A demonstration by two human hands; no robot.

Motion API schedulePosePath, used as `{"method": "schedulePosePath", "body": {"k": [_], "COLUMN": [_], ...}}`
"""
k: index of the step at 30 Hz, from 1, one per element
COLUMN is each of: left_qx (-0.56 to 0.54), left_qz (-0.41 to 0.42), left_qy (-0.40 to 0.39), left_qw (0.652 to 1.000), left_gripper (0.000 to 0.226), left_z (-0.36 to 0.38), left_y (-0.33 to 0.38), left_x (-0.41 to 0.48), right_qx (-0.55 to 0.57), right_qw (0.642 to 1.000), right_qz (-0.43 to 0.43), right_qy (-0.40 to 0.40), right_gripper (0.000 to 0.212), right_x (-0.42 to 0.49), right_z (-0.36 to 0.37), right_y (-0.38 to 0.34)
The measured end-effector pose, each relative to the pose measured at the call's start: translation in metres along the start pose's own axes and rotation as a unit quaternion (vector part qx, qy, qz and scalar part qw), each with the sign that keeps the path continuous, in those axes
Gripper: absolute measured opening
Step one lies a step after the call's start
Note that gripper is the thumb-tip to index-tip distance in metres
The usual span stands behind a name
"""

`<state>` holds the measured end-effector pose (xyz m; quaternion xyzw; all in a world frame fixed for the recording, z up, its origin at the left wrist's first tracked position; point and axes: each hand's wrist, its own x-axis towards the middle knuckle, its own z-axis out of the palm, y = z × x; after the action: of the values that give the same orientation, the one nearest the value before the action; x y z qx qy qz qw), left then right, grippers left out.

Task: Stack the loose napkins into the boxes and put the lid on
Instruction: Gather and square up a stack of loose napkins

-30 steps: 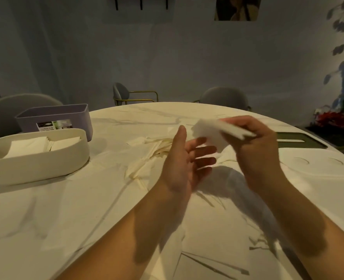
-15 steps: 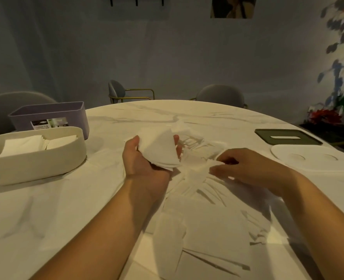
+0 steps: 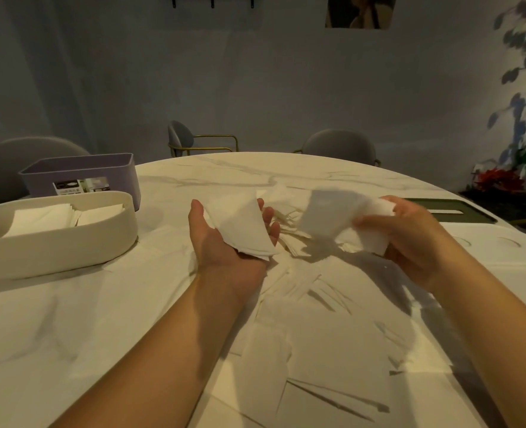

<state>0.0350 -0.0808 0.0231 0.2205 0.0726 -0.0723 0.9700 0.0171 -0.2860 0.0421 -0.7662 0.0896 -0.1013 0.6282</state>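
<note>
The left hand (image 3: 233,242) lies palm up over the middle of the bench (image 3: 70,319), cupped and mostly open, thumb spread to the side. A small stack of white napkins (image 3: 243,227) rests on its palm, with the fingertips (image 3: 269,216) showing past the stack's far edge. The right hand (image 3: 412,242) is raised just to the right, apart from the left, with its fingers curled round 1 crumpled napkin (image 3: 332,217). That napkin hangs out toward the left hand and is blurred, so its folds cannot be made out.

Under and between the 2 hands a spread of loose napkins (image 3: 301,304) covers the bench, some flat, some with corners lifted, reaching to the near edge of the view.

To the left, well apart from the hands, stands a cream oval box (image 3: 55,251), with folded napkins (image 3: 45,217) lying in it, well below its rim. Just behind it is a purple box (image 3: 79,174) with a label on its front; what it holds is hidden by its wall. To the far right a dark green lid (image 3: 459,211) with a slot lies flat on the bench, partly hidden behind the right hand. A white oval lid (image 3: 502,251) lies nearer, beside that wrist.

Grey chairs (image 3: 342,146) stand behind the bench.
</note>
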Motion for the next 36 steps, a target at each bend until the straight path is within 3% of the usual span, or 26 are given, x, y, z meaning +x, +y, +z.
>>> {"method": "schedulePosePath", "body": {"k": [2,4,8,13,17,22,26,28,31,34,36], "left_qx": [-0.007,-0.010,0.011,0.047,0.094,0.060,0.006,-0.028,-0.050,-0.047,-0.043], "left_qz": [0.000,0.002,-0.030,-0.068,-0.113,-0.067,-0.033,0.005,0.047,0.056,0.057], "left_qy": [0.006,0.012,0.018,-0.012,-0.069,-0.039,0.002,0.019,0.038,0.043,0.046], "left_qw": [1.000,1.000,0.999,0.996,0.987,0.995,0.999,0.999,0.997,0.996,0.996], "left_gripper": [0.065,0.057,0.037,0.022,0.049,0.052,0.053,0.046,0.037,0.036,0.036], "left_z": [0.002,0.007,0.018,0.020,0.017,0.017,0.014,0.012,0.007,-0.001,-0.004], "left_y": [-0.002,-0.009,-0.033,-0.052,-0.047,-0.035,-0.021,-0.009,0.006,0.014,0.014], "left_x": [-0.003,-0.007,-0.022,-0.033,-0.030,-0.024,-0.016,-0.012,-0.006,-0.001,0.001], "right_qx": [0.081,0.130,0.046,-0.096,-0.141,-0.178,-0.105,-0.142,-0.246,-0.327,-0.328], "right_qw": [0.993,0.979,0.964,0.941,0.923,0.910,0.936,0.951,0.947,0.918,0.918], "right_qz": [0.029,0.005,-0.100,-0.297,-0.358,-0.348,-0.327,-0.271,-0.181,-0.155,-0.153], "right_qy": [0.081,0.158,0.241,0.131,-0.008,-0.140,-0.073,-0.041,-0.101,-0.164,-0.160], "right_gripper": [0.028,0.039,0.042,0.022,0.037,0.028,0.011,0.012,0.014,0.017,0.024], "right_x": [0.008,0.011,0.006,-0.013,-0.019,-0.020,-0.012,0.000,0.012,0.015,0.015], "right_z": [-0.006,-0.008,0.002,0.037,0.040,0.039,0.025,0.017,0.011,0.013,0.015], "right_y": [0.003,0.003,0.003,0.012,0.010,0.012,0.007,0.012,0.024,0.032,0.032]}}
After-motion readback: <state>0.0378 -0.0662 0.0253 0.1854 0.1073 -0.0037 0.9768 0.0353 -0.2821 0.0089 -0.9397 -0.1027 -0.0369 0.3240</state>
